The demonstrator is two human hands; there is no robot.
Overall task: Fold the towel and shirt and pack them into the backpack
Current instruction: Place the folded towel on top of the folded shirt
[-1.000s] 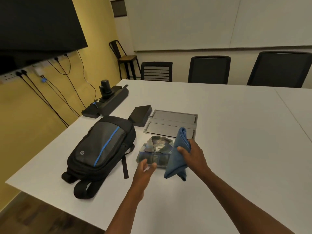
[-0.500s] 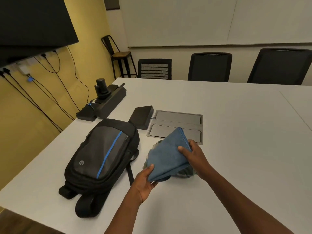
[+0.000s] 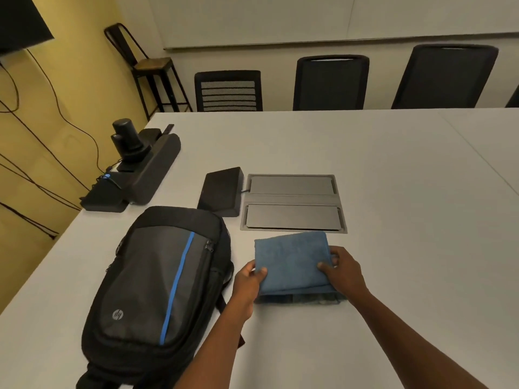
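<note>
Head cam: blue towel folded square, atop shirt.

A: Both hands gripping the folded towel at center frame, left hand on its left edge, right hand on its right.

B: Shirt peeking out underneath. Backpack lying zipped at lower left.
</note>
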